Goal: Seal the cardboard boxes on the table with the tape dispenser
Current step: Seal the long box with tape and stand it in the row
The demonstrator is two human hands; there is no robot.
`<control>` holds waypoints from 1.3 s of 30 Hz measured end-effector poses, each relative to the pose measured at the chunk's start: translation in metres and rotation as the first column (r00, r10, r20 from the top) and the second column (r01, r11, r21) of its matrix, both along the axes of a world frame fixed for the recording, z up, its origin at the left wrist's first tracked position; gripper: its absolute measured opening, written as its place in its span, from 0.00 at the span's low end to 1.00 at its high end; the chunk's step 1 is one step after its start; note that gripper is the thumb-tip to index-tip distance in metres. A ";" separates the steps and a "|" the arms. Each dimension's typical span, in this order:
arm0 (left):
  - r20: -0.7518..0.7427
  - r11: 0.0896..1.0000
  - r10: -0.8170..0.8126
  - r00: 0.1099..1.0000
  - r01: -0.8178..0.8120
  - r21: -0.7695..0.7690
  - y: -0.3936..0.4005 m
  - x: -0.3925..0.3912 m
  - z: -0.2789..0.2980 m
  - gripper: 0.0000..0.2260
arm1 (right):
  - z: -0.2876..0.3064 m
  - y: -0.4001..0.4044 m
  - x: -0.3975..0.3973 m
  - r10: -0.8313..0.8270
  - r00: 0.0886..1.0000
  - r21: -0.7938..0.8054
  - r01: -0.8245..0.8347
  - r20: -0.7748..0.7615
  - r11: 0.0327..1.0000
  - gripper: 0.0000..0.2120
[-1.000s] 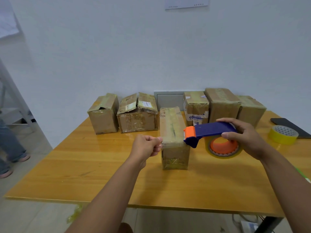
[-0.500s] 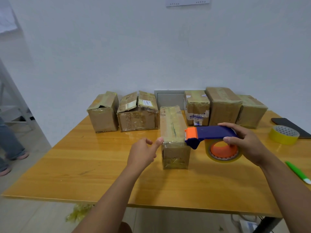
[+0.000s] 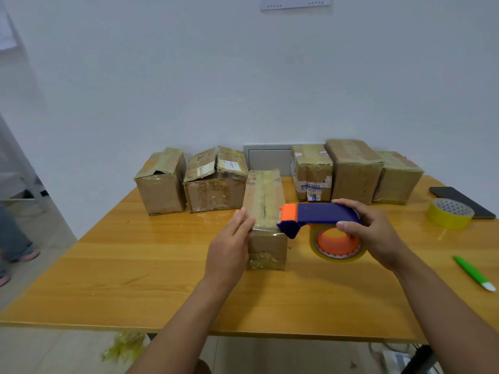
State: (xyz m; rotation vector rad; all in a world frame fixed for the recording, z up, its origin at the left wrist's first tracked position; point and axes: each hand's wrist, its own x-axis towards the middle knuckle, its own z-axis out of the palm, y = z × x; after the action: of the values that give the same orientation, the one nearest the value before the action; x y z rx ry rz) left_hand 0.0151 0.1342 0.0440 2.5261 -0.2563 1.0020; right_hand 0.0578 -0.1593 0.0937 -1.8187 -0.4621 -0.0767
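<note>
left hand [image 3: 229,245] has flattened against the taped brown box [image 3: 266,220]; right hand [image 3: 370,230] grips the blue-orange dispenser [image 3: 321,215].

**Taped box at centre, dispenser at its right edge**

Narrow cardboard box [image 3: 266,211] at frame centre, upright, long axis running away from the camera, yellowish tape along the top seam and down the near face. Blue tape dispenser [image 3: 321,220] with orange head and orange hub just right of it, held above the table [image 3: 108,265], head touching the box's upper right edge. Five more taped boxes [image 3: 162,182] lined along the far edge.
</note>
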 end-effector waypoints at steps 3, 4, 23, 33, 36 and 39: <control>-0.127 0.991 -0.006 0.992 -0.011 -0.137 -0.008 -0.008 -0.004 0.23 | -0.004 0.006 -0.002 -0.018 1.000 0.040 0.018 0.001 0.999 0.28; -0.167 0.985 -0.037 0.985 0.008 -0.174 -0.012 -0.011 -0.004 0.27 | -0.005 0.006 -0.003 -0.024 1.000 0.053 0.023 0.001 0.998 0.28; -0.041 0.965 -0.011 0.999 0.022 0.262 -0.023 0.003 0.011 0.21 | -0.012 -0.037 -0.004 -0.068 0.998 0.007 0.068 -0.018 0.998 0.29; -0.172 0.947 0.050 0.984 0.008 0.321 -0.032 -0.002 0.019 0.25 | 0.029 -0.037 0.000 0.030 0.999 -0.311 -0.022 0.020 0.950 0.28; -0.187 0.956 0.051 0.981 0.006 0.292 -0.034 -0.003 0.021 0.25 | 0.040 -0.024 0.009 0.016 1.000 -0.348 -0.007 0.024 0.938 0.25; -0.233 0.970 0.031 0.972 0.028 0.244 -0.032 -0.005 0.024 0.25 | 0.043 -0.019 0.021 -0.006 1.000 -0.472 -0.001 -0.013 0.882 0.22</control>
State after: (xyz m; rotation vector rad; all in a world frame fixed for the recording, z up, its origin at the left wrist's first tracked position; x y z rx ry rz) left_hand 0.0101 0.1022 0.0676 2.8385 -0.3251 0.6968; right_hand 0.0791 -0.1779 0.1369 -2.2991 -0.4978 0.0536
